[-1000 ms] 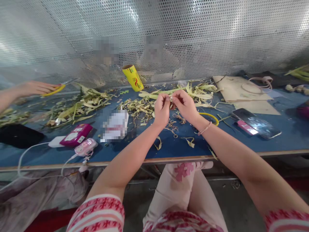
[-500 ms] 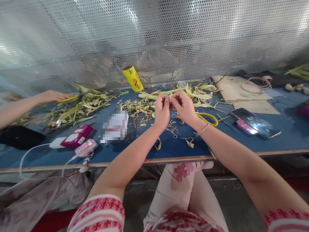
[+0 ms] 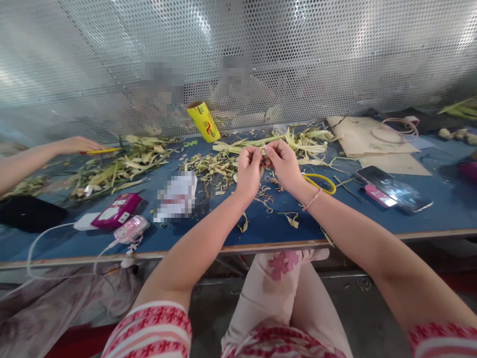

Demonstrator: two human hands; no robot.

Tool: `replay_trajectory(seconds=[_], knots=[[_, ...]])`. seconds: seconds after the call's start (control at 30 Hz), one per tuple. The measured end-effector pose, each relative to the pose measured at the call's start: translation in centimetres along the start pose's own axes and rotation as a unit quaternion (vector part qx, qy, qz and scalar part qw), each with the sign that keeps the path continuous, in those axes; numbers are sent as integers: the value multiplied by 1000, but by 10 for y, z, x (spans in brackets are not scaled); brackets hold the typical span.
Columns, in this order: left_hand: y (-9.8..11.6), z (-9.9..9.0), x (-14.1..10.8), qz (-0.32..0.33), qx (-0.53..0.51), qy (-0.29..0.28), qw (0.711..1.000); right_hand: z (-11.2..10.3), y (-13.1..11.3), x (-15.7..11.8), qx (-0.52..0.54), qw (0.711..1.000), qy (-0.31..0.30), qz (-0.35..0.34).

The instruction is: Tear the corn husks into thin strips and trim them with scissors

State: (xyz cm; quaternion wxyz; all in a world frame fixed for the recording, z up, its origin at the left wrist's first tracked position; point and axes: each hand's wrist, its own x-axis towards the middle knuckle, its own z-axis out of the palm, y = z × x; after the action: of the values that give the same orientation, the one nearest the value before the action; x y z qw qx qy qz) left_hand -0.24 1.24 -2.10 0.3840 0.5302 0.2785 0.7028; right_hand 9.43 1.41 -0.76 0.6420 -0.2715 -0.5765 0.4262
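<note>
My left hand (image 3: 250, 168) and my right hand (image 3: 281, 160) meet over the middle of the table. Their thumbs and fingertips pinch a small whitish piece of plant (image 3: 264, 148), mostly covered by the fingers, so its exact kind is unclear. Behind and to the left of the hands lies a heap of dry plant scraps (image 3: 216, 169). Long pale green leaves and stalks (image 3: 307, 141) spread just beyond the hands. A yellow loop (image 3: 328, 184), perhaps a handle, lies beside my right wrist.
Along the perforated metal wall (image 3: 316, 59) stands a tilted yellow cardboard tube (image 3: 203, 122). Phones (image 3: 395, 189) and brown paper (image 3: 368, 136) are at right. A magenta box (image 3: 117, 211) and white cables lie left, near another person's hand (image 3: 80, 145) holding a yellow-edged tool (image 3: 104, 150).
My hands stay together, with the fingertips shifting slightly around the small piece. The other person's hand at left has moved a little to the left with the yellow-edged tool.
</note>
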Motion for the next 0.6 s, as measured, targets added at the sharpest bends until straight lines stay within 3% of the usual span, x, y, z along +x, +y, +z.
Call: replay_trajectory(seconds=[0.27,0.47,0.6], knots=[[10,-1,-2,18,90,2,996,4,-5,-1,34,998,30,43],[9,5,1,-90,-90,10,992,2,-3,0,6,999,8,38],[13,6,4,-130,-137,-11,982,-2,-5,2,6,999,-16,43]])
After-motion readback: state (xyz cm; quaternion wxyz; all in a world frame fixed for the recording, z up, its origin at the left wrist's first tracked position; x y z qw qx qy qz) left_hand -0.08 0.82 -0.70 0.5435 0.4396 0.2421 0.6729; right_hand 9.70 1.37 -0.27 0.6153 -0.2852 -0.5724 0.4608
